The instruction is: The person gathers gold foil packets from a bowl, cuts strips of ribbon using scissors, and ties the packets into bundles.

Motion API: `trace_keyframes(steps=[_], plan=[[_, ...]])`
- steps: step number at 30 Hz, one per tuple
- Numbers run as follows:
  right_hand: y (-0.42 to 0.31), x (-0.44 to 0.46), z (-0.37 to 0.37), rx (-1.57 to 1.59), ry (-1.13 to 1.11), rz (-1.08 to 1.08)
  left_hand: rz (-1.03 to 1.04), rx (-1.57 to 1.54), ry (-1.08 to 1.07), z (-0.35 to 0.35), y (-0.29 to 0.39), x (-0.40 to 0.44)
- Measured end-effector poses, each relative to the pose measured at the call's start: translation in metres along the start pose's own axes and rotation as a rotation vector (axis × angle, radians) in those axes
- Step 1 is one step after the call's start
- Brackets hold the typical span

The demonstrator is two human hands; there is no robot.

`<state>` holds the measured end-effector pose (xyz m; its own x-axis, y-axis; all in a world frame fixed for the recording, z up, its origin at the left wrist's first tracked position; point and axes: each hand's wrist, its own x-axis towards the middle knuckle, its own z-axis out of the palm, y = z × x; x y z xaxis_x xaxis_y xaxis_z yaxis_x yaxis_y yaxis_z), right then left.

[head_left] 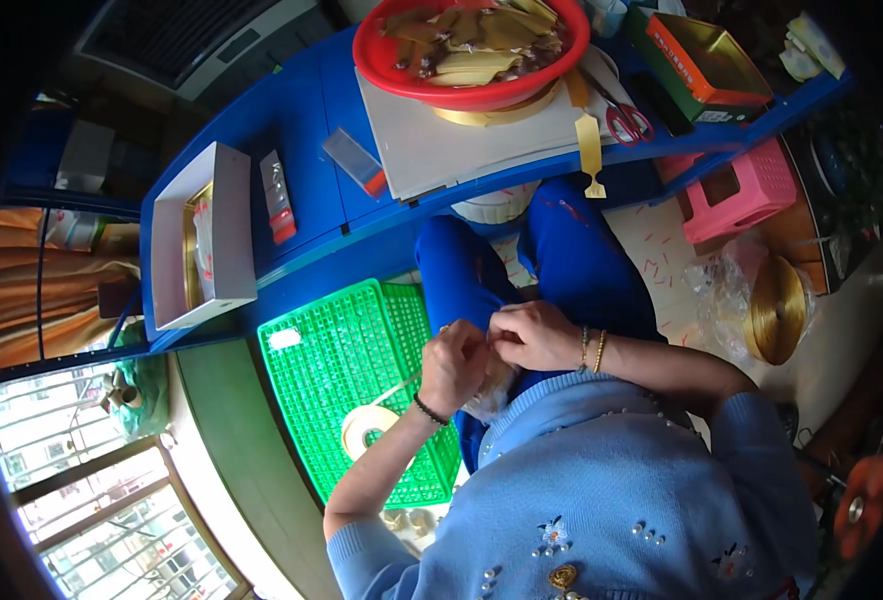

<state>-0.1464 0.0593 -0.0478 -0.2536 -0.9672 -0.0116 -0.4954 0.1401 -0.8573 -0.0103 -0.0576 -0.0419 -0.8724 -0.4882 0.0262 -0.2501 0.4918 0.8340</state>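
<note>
Over my lap, my left hand (454, 362) and my right hand (534, 334) meet with fingertips pinched close together. What lies between the fingers is too small and covered to make out. A crumpled, clear-looking plastic piece (492, 392) shows just below them, against my sweater. From a roll of pale ribbon or tape (367, 432), a narrow strip (399, 387) runs up toward my left wrist and passes behind it. The roll rests on an overturned-looking green plastic basket (347, 345) to my left.
A blue table (307, 100) bears a red basin (472, 95) of gold ribbon pieces, red-handled scissors (629, 124), a white box (232, 225), two small clear cases and a green-orange tin (697, 65). A pink stool (747, 190) and gold ribbon roll (775, 310) stand right.
</note>
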Motion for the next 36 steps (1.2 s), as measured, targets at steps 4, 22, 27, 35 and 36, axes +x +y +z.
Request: trace_keyframes(steps=[4,22,27,35,36], plan=[[0.007,0.001,0.0,-0.014,-0.008,-0.017,0.006,-0.003,-0.009,0.0,0.002,-0.002],[0.001,-0.011,-0.017,0.021,-0.054,-0.049,-0.381,-0.561,-0.486,-0.023,-0.029,-0.007],[0.004,0.009,-0.05,-0.305,-0.201,-0.438,-0.333,-0.461,-0.541,-0.002,-0.045,-0.015],[-0.005,0.035,-0.037,-0.445,-0.481,-0.497,-0.28,-0.045,-0.541,-0.027,-0.001,-0.017],[-0.013,0.039,-0.037,-0.504,-0.567,-0.445,-0.276,0.002,-0.539,-0.032,0.003,-0.02]])
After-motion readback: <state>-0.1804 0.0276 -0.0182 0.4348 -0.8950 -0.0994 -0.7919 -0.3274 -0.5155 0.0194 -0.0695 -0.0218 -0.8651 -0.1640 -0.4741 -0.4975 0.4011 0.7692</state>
